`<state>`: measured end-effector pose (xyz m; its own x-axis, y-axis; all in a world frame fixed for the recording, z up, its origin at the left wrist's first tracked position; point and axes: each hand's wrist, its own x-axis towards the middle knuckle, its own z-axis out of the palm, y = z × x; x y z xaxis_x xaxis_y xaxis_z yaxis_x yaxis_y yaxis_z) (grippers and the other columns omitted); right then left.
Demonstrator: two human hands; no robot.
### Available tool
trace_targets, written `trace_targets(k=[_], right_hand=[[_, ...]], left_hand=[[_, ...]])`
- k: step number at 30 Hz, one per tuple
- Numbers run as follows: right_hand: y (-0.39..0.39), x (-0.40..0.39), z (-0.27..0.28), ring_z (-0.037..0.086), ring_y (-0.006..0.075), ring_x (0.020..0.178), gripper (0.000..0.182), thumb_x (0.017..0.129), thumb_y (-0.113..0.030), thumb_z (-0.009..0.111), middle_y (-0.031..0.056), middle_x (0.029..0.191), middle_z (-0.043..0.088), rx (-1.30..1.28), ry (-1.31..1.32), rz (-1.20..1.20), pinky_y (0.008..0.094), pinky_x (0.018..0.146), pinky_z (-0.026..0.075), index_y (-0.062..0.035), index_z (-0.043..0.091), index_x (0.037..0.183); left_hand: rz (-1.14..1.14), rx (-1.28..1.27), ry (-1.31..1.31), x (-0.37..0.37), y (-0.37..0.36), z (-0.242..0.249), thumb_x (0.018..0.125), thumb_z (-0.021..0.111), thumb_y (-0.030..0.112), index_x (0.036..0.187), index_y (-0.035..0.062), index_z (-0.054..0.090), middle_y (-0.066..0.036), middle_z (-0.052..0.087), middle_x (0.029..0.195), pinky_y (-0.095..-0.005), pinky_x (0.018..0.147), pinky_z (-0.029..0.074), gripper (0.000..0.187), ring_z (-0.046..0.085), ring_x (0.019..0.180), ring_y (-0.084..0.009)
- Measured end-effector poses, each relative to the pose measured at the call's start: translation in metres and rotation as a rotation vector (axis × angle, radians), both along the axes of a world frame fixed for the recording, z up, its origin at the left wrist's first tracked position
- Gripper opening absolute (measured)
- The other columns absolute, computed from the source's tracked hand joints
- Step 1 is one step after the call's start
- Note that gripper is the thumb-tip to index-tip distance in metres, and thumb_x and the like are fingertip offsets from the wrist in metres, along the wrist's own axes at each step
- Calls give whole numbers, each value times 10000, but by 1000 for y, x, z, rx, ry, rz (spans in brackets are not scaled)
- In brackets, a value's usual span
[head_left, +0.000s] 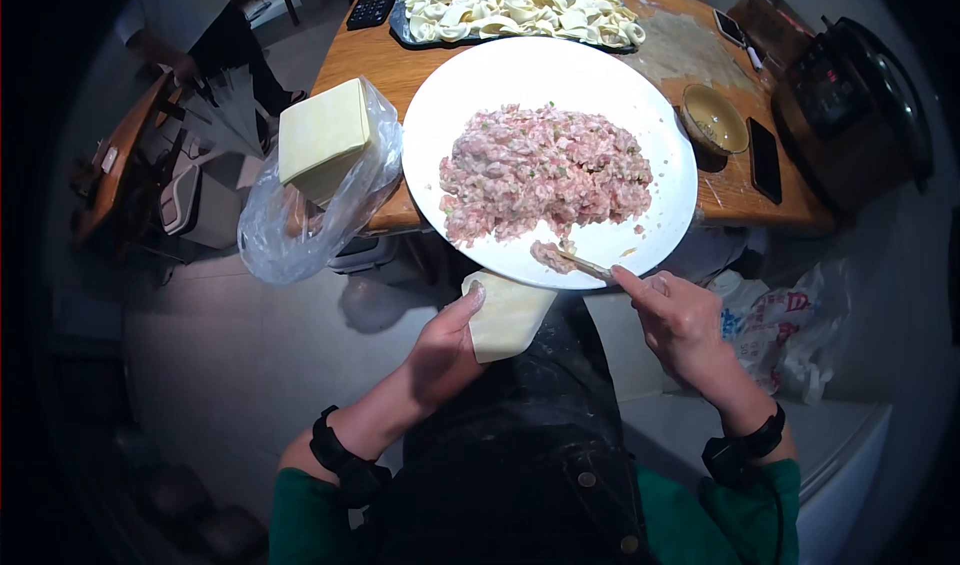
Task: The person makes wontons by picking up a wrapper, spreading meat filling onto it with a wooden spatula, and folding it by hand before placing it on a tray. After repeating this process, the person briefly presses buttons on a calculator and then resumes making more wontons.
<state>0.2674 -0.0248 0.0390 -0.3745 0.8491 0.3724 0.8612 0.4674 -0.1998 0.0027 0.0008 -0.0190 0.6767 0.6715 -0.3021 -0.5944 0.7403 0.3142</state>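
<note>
My left hand (pixel 452 343) holds a square, pale-yellow wonton wrapper (pixel 508 317) by its left side, thumb on top, just below the plate's near rim. In my right hand (pixel 680 327) is a thin wooden stick (pixel 590 267), its tip in a small lump of meat filling (pixel 550 256) at the plate's near edge. A large white plate (pixel 440 95) carries a mound of pink minced meat (pixel 545 170) flecked with green. Left of the plate, a thick stack of wrappers (pixel 325 130) sits in a clear plastic bag (pixel 290 235) that hangs over the table edge.
Behind the plate, a dark tray (pixel 402 31) is heaped with folded wontons (pixel 520 5). A calculator (pixel 372 5) lies beside it. At right are a small bowl (pixel 714 120), a phone (pixel 764 161) and a dark cooker (pixel 850 115). Another person (pixel 195 25) stands at upper left.
</note>
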Motion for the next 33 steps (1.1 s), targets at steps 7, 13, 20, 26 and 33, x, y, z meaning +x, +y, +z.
trace_targets(k=[7,13,20,26,33], right_hand=[[11,7,-3,567,222,517,440,719,32,588,79,619,557,-140,78,-51,336,482,443,-142,612,1124],[-12,-23,2,572,203,573,497,698,50,585,61,617,542,-205,215,81,318,509,449,-142,594,1156],[-35,-16,-4,567,220,563,504,686,83,587,81,640,556,-135,203,111,308,489,442,-103,587,1154],[-27,-41,10,503,82,510,240,838,-6,588,52,594,559,-562,666,102,220,467,400,-26,642,1071],[-25,-25,17,470,32,525,211,871,-32,565,-11,616,569,-562,849,2,181,471,392,-23,647,1065]], left_hand=[[7,20,-25,11,4,14,980,301,232,1375,-10,203,-161,307,1406,-394,1098,234,474,321,1298,-262],[37,43,3,14,1,23,986,287,246,1337,-33,272,-148,393,1342,-373,1038,319,449,415,1226,-230],[34,122,-4,-6,-9,13,988,266,252,1362,-30,221,-180,351,1366,-381,1076,279,470,380,1254,-256],[1,139,68,-13,-14,30,983,287,266,1349,-44,243,-187,371,1351,-400,1064,299,482,396,1241,-277],[211,267,101,-17,3,36,971,352,263,1304,-24,340,-166,461,1273,-414,1008,368,440,483,1161,-261]])
